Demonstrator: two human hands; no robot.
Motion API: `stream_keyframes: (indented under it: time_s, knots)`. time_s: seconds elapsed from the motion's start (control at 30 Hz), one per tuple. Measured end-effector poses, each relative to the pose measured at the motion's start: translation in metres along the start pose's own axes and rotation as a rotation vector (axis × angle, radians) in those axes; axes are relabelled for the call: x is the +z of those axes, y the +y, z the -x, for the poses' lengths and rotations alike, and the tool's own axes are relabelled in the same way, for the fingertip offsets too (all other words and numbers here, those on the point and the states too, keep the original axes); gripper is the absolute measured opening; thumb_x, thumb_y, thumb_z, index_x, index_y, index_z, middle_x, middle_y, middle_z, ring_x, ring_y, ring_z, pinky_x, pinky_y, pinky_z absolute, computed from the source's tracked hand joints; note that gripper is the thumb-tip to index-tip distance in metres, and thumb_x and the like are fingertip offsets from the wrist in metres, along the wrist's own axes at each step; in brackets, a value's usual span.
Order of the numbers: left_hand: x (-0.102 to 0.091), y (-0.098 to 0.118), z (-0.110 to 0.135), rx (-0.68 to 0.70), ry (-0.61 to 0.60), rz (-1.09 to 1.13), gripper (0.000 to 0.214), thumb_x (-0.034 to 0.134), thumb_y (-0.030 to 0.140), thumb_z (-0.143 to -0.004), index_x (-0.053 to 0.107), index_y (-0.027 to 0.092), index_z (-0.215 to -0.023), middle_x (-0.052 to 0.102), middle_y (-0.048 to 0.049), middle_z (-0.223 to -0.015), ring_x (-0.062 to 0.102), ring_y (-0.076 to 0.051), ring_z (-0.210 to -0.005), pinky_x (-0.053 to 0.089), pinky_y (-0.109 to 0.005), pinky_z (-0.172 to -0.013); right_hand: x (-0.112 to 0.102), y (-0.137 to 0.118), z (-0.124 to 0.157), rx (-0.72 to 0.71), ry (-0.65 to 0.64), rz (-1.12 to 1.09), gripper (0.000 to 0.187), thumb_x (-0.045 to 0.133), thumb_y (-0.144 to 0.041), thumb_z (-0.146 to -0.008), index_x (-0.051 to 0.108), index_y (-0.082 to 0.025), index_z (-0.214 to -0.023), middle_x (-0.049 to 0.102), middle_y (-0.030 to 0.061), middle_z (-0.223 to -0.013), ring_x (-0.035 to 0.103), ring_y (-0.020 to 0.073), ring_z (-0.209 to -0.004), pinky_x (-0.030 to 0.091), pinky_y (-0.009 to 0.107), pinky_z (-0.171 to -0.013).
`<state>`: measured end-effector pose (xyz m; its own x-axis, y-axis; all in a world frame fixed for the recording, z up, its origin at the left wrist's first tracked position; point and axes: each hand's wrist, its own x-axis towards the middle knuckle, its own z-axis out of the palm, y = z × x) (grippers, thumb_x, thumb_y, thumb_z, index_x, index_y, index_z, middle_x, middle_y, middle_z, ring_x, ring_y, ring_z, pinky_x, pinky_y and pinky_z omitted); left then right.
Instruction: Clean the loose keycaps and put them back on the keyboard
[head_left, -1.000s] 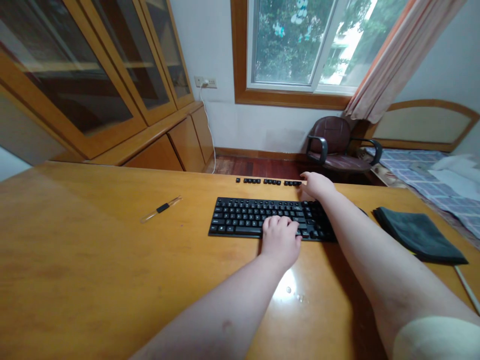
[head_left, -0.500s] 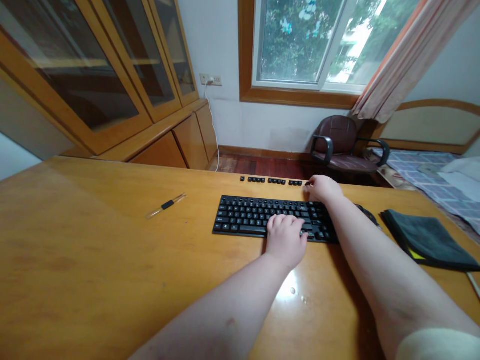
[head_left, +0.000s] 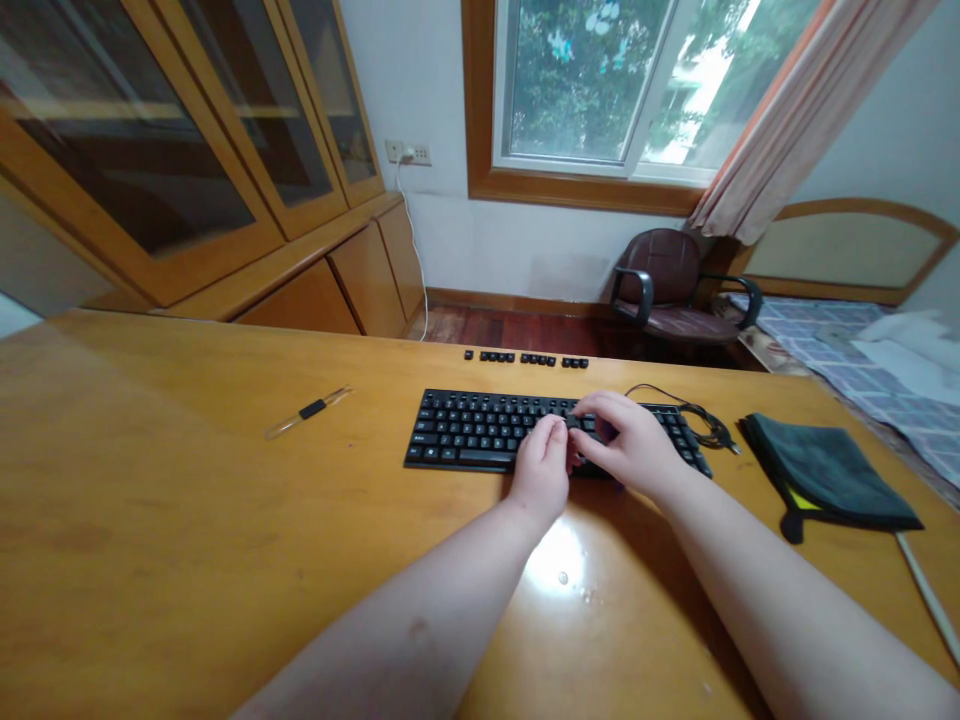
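A black keyboard (head_left: 480, 432) lies on the wooden desk (head_left: 187, 500). Both my hands meet over its middle. My left hand (head_left: 541, 470) rests on the keys with fingers curled. My right hand (head_left: 630, 445) is beside it, fingers pinched on a small black keycap (head_left: 573, 422) held just above the keys. A row of loose black keycaps (head_left: 525, 357) lies along the desk's far edge, beyond the keyboard.
A clear stick with a black band (head_left: 306, 411) lies left of the keyboard. The keyboard's coiled cable (head_left: 701, 420) and a folded dark cloth (head_left: 825, 470) are at the right. A brown chair (head_left: 667, 290) stands beyond the desk, under the window.
My right hand has come back from the row of keycaps at the far edge to the keyboard's middle, now pinching a keycap. My left hand stayed on the keys.
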<state>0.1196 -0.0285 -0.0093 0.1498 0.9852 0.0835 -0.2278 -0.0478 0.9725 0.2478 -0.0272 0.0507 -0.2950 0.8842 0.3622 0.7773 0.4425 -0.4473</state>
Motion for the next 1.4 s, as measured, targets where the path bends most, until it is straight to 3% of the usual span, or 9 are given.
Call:
stream_keyframes:
  time_s: [0.3,0.5,0.6,0.73,0.9,1.07,1.2,1.33,1.4]
  knots:
    - [-0.003,-0.001,-0.003,-0.010,-0.029,0.022,0.028,0.038,0.037,-0.089,0.045,0.018,-0.070,0.043,0.0041,-0.057,0.041,-0.009,-0.053,0.034,-0.020,-0.052,-0.002,0.002,-0.001,-0.026,-0.037,-0.122,0.011,0.053,-0.027,-0.076,0.059,-0.021,-0.084,0.062,0.0039,-0.084,0.056,0.0171,-0.075,0.046,0.029,-0.072]
    - [-0.001,-0.003,-0.007,-0.104,0.078,0.190,0.021,0.040,0.036,-0.087,0.047,0.018,-0.078,0.050,0.0033,-0.062,0.049,-0.008,-0.053,0.041,-0.019,-0.052,0.013,0.015,-0.007,0.254,0.178,-0.622,0.021,0.039,-0.019,-0.071,0.048,-0.022,-0.090,0.058,0.0066,-0.101,0.058,0.0197,-0.090,0.047,0.036,-0.081]
    - [-0.001,-0.005,-0.010,-0.060,0.128,0.185,0.022,0.040,0.033,-0.088,0.054,0.017,-0.091,0.062,-0.0043,-0.086,0.060,-0.013,-0.078,0.049,-0.025,-0.070,0.017,0.015,-0.009,0.358,0.190,-0.856,0.031,0.041,-0.016,-0.065,0.043,-0.024,-0.094,0.056,0.0058,-0.104,0.058,0.0190,-0.093,0.047,0.039,-0.084]
    - [-0.002,-0.007,-0.010,0.028,0.082,0.134,0.026,0.041,0.032,-0.088,0.057,0.017,-0.103,0.060,-0.0084,-0.112,0.055,-0.018,-0.105,0.044,-0.031,-0.090,0.017,0.012,-0.012,0.433,0.229,-1.121,0.026,0.048,-0.017,-0.065,0.046,-0.025,-0.090,0.056,0.0026,-0.096,0.058,0.0184,-0.093,0.045,0.039,-0.087]
    - [-0.001,-0.001,-0.007,0.001,0.017,0.189,0.021,0.043,0.033,-0.087,0.056,0.017,-0.091,0.064,-0.0044,-0.095,0.057,-0.017,-0.093,0.043,-0.028,-0.085,0.020,0.013,-0.011,0.395,0.247,-1.398,0.024,0.061,-0.013,-0.060,0.054,-0.024,-0.080,0.056,-0.0028,-0.083,0.059,0.0150,-0.080,0.047,0.033,-0.080]
    - [-0.003,0.001,-0.006,0.023,0.126,0.204,0.021,0.044,0.035,-0.087,0.056,0.018,-0.086,0.061,-0.0010,-0.084,0.055,-0.015,-0.082,0.042,-0.024,-0.077,0.020,0.022,-0.009,0.399,0.256,-1.244,0.017,0.060,-0.011,-0.061,0.060,-0.022,-0.075,0.060,-0.0016,-0.081,0.057,0.0129,-0.072,0.046,0.027,-0.069]
    - [-0.007,0.000,-0.007,0.031,0.213,0.178,0.021,0.044,0.035,-0.087,0.057,0.018,-0.087,0.060,-0.0002,-0.083,0.054,-0.014,-0.082,0.041,-0.022,-0.076,0.014,0.024,-0.007,0.328,0.093,-1.028,0.018,0.066,-0.018,-0.065,0.064,-0.022,-0.082,0.064,0.0005,-0.085,0.057,0.0138,-0.076,0.045,0.027,-0.070]
    - [-0.009,-0.002,-0.009,0.024,0.277,0.167,0.021,0.044,0.034,-0.087,0.058,0.019,-0.089,0.060,-0.0003,-0.087,0.054,-0.014,-0.086,0.041,-0.022,-0.080,0.014,0.025,-0.007,0.228,-0.098,-0.861,0.035,0.075,-0.027,-0.060,0.065,-0.021,-0.093,0.066,0.0035,-0.089,0.058,0.0171,-0.080,0.046,0.032,-0.075]
    - [-0.010,-0.004,-0.010,0.027,0.295,0.173,0.021,0.044,0.034,-0.087,0.059,0.019,-0.090,0.061,-0.0006,-0.088,0.054,-0.014,-0.086,0.041,-0.023,-0.081,0.017,0.027,-0.007,0.239,-0.102,-0.750,0.033,0.075,-0.032,-0.061,0.066,-0.019,-0.090,0.066,0.0041,-0.084,0.058,0.0173,-0.075,0.046,0.032,-0.072]
